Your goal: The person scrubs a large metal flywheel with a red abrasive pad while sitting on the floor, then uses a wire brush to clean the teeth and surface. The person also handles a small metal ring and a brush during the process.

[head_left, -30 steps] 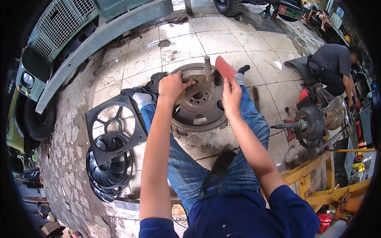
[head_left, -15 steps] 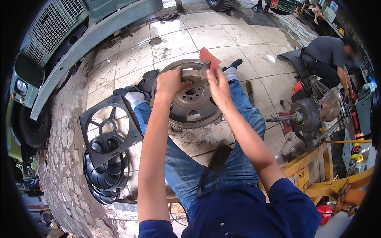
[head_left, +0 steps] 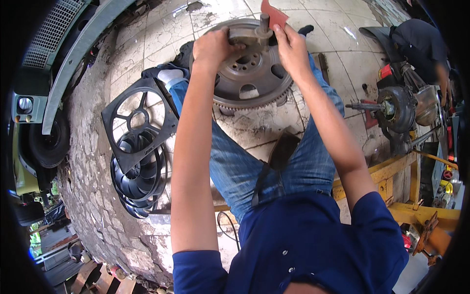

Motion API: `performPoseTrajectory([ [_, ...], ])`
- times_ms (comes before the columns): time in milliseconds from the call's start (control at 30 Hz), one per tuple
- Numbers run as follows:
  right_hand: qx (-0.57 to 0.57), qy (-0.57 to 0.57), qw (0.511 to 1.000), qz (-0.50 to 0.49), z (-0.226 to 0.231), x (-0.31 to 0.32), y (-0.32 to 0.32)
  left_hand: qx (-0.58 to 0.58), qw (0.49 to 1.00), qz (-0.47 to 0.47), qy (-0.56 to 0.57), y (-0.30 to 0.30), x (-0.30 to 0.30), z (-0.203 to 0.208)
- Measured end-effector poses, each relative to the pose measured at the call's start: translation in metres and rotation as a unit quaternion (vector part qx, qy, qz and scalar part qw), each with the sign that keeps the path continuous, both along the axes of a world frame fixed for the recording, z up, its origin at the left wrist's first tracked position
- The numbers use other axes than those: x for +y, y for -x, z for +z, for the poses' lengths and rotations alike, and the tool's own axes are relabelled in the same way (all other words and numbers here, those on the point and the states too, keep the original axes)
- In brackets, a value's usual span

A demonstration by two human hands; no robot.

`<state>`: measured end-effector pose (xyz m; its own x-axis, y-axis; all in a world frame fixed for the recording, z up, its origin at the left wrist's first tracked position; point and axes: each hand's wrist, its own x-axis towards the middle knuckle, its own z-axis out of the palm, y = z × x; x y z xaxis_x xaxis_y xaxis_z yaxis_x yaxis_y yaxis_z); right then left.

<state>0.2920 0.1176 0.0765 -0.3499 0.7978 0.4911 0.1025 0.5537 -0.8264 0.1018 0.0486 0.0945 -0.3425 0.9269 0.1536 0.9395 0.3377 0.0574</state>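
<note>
From where I stand, the left hand is clamped on a metal arm over the toothed disc on the floor; the right hand pinches a red sheet by the arm's upright post — touching or not, I can't tell. I'd grip the arm firmly and wrap the sheet snugly. The fan shroud crowds the left leg — a shaft assembly lies to the right.

Right hand hides lower end of red sheet
Left hand covers part of the toothed flywheel; a co-worker's head is blurred.
</note>
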Motion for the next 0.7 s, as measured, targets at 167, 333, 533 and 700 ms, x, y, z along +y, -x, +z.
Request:
performPoseTrajectory([
  [167,-0.001,-0.001,1.000,0.008,0.001,0.011,-0.019,0.001,1.000,-0.006,-0.022,-0.001,-0.004,0.003],
  [333,-0.036,0.046,0.998,-0.009,-0.016,0.018,-0.052,-0.027,0.999,-0.007,0.029,0.016,0.001,0.002],
  [533,-0.084,0.079,0.993,-0.028,-0.043,0.018,-0.097,-0.029,0.999,0.007,0.014,0.019,-0.002,0.005],
  [700,-0.101,0.002,0.992,-0.068,-0.026,-0.009,-0.121,-0.047,0.998,0.005,0.038,0.013,0.012,0.004],
])
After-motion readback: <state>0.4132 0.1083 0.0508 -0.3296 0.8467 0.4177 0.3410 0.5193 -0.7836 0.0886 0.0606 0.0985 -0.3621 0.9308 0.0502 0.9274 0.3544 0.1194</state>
